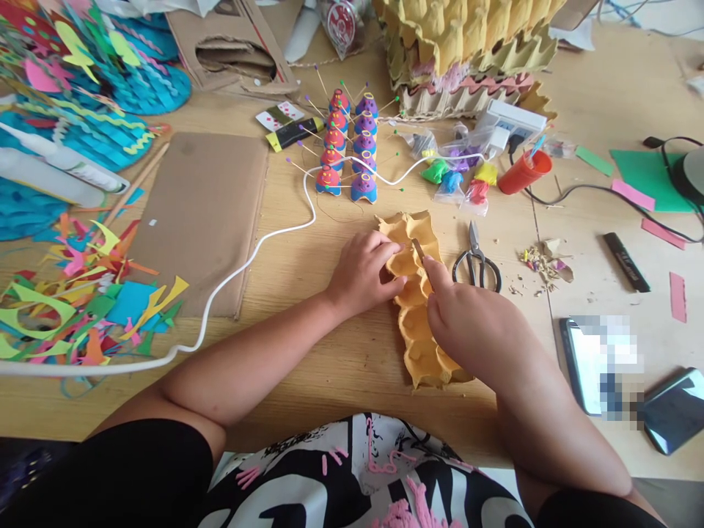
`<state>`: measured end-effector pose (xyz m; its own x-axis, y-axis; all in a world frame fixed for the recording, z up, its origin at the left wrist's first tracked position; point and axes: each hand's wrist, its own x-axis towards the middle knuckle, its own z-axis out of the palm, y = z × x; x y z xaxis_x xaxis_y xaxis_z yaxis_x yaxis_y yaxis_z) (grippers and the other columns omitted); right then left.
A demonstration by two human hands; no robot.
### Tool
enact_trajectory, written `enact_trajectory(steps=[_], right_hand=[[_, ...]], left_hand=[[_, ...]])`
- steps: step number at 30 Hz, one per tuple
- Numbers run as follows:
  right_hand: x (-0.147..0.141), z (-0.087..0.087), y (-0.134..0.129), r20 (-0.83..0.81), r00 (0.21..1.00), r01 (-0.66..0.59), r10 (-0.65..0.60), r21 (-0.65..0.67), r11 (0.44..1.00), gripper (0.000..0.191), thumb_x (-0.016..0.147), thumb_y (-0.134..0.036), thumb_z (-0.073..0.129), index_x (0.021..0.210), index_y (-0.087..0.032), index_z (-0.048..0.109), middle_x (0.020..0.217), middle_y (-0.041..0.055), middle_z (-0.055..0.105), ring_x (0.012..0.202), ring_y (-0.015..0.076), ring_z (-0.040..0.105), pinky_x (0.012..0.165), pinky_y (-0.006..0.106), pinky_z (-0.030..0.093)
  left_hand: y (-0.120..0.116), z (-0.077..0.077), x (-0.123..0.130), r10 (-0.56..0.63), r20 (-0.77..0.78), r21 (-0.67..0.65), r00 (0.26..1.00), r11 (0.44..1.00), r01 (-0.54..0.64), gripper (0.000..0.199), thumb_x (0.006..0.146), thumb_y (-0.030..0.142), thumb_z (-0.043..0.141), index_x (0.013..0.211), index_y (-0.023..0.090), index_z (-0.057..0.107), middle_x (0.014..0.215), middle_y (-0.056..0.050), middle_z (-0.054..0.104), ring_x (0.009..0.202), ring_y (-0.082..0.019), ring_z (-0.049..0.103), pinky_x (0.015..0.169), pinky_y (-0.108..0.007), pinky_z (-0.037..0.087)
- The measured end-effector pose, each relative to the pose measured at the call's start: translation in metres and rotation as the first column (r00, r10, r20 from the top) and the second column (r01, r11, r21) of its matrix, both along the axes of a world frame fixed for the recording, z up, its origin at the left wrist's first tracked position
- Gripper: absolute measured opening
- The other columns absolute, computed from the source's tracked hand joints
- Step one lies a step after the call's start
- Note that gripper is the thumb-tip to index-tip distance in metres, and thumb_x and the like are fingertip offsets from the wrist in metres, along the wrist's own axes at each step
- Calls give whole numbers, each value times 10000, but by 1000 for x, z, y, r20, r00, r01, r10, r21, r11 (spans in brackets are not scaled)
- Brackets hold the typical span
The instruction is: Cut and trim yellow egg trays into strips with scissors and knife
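Note:
A yellow egg carton (416,323) lies lengthwise on the table with its cups facing up. My left hand (366,271) grips its left edge near the far end, thumb and fingertips curled into the cups. My right hand (467,323) is closed round a small knife (418,250), whose thin, dull blade sticks out past the fingers against the carton's far cups. The knife's handle is hidden in my palm. Just right of the carton lie black-handled scissors (476,260). Beyond it stand two rows of painted carton-cup figures, red (328,179) and purple (364,187), with pins stuck in them.
Stacked egg trays (467,44) stand at the back. Paper scraps (82,293) and a cardboard sheet (203,213) lie left, crossed by a white cable (220,282). To the right are a red cup (525,172), bagged clay (452,182), a black marker (626,262) and two phones (580,367).

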<state>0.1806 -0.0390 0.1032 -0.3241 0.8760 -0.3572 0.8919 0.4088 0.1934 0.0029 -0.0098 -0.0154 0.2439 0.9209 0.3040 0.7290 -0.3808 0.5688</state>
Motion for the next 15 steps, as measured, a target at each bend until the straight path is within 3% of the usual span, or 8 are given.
enact_trajectory(steps=[4, 10, 15], right_hand=[[-2, -2, 2, -30, 1000, 8, -8, 3, 1000, 593, 1015, -240, 356, 1590, -94, 355, 780, 90, 770, 659, 220, 720, 497, 290, 331], [-1, 4, -2, 35, 999, -2, 3, -24, 1000, 610, 1010, -227, 363, 1602, -87, 330, 689, 72, 742, 624, 217, 716, 471, 293, 291], [-3, -4, 1, -35, 999, 8, -8, 3, 1000, 587, 1031, -255, 330, 1593, -87, 345, 791, 95, 776, 663, 217, 725, 483, 293, 306]], left_hand=[[0, 0, 0, 11, -3, 14, 1000, 1000, -11, 477, 822, 423, 720, 1229, 178, 674, 1189, -122, 645, 1122, -303, 590, 1018, -453, 468], [0, 1, 0, -7, -11, 0, 1000, 1000, 7, 478, 829, 459, 711, 1220, 187, 667, 1187, -116, 647, 1107, -303, 592, 1017, -459, 462], [-1, 1, 1, 5, -21, 14, 1000, 1000, -5, 464, 824, 425, 718, 1216, 182, 672, 1181, -121, 646, 1113, -305, 590, 1009, -455, 466]])
